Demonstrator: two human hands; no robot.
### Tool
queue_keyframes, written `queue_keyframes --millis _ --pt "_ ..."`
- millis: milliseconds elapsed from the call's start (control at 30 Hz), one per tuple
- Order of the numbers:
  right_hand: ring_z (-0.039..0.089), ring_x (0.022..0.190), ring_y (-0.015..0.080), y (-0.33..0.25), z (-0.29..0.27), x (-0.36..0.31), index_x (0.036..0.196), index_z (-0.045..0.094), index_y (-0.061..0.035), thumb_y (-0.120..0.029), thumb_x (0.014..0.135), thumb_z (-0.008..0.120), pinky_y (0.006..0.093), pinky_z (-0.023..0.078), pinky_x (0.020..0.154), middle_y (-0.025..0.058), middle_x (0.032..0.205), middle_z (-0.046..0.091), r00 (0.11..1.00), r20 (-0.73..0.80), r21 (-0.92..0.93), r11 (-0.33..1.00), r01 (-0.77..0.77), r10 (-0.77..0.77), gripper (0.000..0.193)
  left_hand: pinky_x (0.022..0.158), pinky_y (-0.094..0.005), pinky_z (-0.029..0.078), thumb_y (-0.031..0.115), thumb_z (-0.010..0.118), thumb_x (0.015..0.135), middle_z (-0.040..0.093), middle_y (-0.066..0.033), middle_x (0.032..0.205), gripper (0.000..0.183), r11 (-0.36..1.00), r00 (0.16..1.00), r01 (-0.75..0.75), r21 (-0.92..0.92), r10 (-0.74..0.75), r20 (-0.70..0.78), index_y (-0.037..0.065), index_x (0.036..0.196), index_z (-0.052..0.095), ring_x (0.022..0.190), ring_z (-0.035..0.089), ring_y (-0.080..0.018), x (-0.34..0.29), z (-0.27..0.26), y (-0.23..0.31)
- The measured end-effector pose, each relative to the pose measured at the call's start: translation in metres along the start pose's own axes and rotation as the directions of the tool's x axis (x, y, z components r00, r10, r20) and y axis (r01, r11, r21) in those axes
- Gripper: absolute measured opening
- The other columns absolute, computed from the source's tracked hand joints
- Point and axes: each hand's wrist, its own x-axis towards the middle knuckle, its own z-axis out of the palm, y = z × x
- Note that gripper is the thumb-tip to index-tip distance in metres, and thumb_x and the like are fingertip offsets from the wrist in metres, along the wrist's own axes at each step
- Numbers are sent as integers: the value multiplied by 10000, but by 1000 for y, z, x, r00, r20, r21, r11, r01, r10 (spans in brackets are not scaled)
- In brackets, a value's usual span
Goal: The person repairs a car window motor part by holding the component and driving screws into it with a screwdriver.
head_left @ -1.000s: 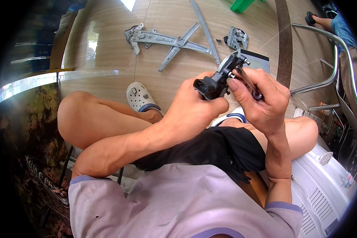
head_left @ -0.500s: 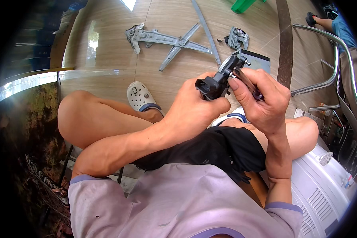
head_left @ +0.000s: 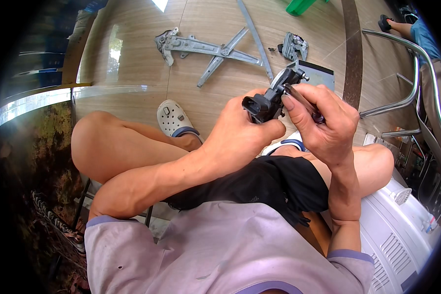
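Observation:
Above my lap, my left hand (head_left: 240,130) is wrapped round a black car-part assembly (head_left: 265,104), possibly a door latch, with an open plug socket facing me and a metal plate on its far side. My right hand (head_left: 325,120) is closed on a slim screwdriver (head_left: 303,100) with a dark handle. The shaft slants up and left, and its tip meets the right side of the assembly or lies just by it. My right thumb and forefinger are close to that spot. What lies under my left fingers is hidden.
On the tiled floor lie a scissor-type window regulator (head_left: 206,48), a long metal strip (head_left: 256,36), a second latch-like part (head_left: 295,46) and a flat grey panel (head_left: 318,74). A chrome chair frame (head_left: 411,49) stands right; a white slotted housing (head_left: 394,240) is beside my right leg.
The screwdriver's tip end has shifted slightly left against the assembly. Both hands stay in nearly the same place, and the floor parts have not moved.

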Motion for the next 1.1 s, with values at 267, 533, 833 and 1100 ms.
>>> queue_keyframes --millis 267,533,833,1100 --pt "634 582 183 3 -1 4 991 702 -24 -2 785 783 298 477 506 74 735 661 1000 5 -11 1000 18 -18 222 586 -316 440 90 650 799 552 -28 727 164 997 998 57 -52 -56 33 -16 888 562 646 523 -119 2 0 9" --pt "559 585 129 0 2 -2 1030 729 -20 -59 849 809 276 425 522 59 712 634 1000 1 15 999 -31 31 202 569 -296 459 80 655 828 590 -35 730 104 988 997 73 -133 -69 33 2 873 604 642 581 -126 3 -1 2" --pt "668 618 222 5 -10 1 1007 702 -29 -23 817 772 316 507 525 102 761 679 998 18 -64 996 -54 56 203 576 -302 481 84 669 840 629 -46 776 106 984 992 126 -127 -127 4 0 901 654 639 604 -145 12 0 4" --pt "670 655 208 27 -31 3 996 727 -7 -165 907 715 335 522 628 131 819 721 916 -119 -78 916 -393 383 182 588 -305 498 145 706 838 641 -60 736 137 977 987 119 -178 -136 -87 15 864 669 637 628 -162 19 -4 16"
